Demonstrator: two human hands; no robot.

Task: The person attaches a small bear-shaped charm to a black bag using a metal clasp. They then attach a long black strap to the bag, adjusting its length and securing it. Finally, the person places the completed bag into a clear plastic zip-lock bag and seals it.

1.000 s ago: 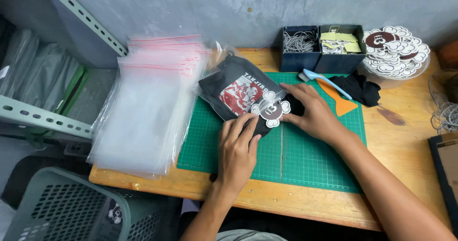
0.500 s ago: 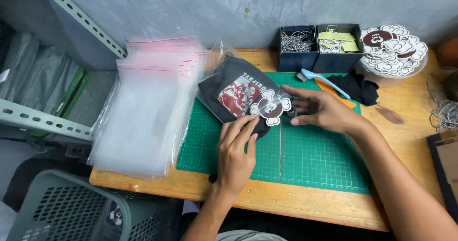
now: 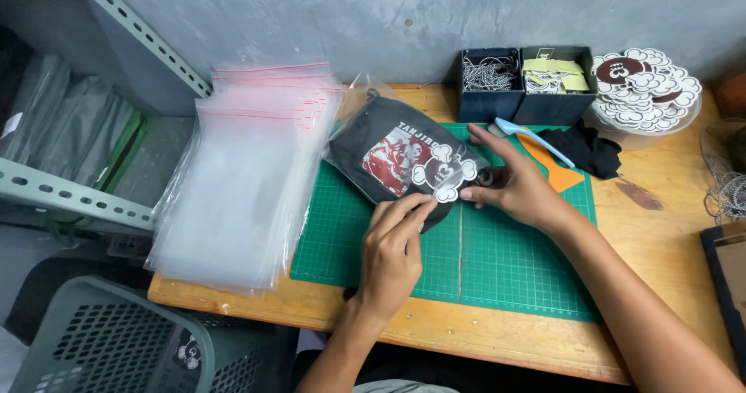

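Note:
A folded black garment with a red and white print lies inside a clear plastic bag on the green cutting mat. A white and brown cloud-shaped tag rests on its right end. My left hand presses its fingertips on the bag's near edge just below the tag. My right hand pinches the bag's right end beside the tag.
A stack of clear zip bags with red strips lies left of the mat. Two dark boxes, a pile of cloud-shaped tags, black cloth and an orange and blue scraper stand behind. A grey basket sits below left.
Both hands and the bagged garment have shifted slightly; my right hand has drawn back from on top of the bag to its right end.

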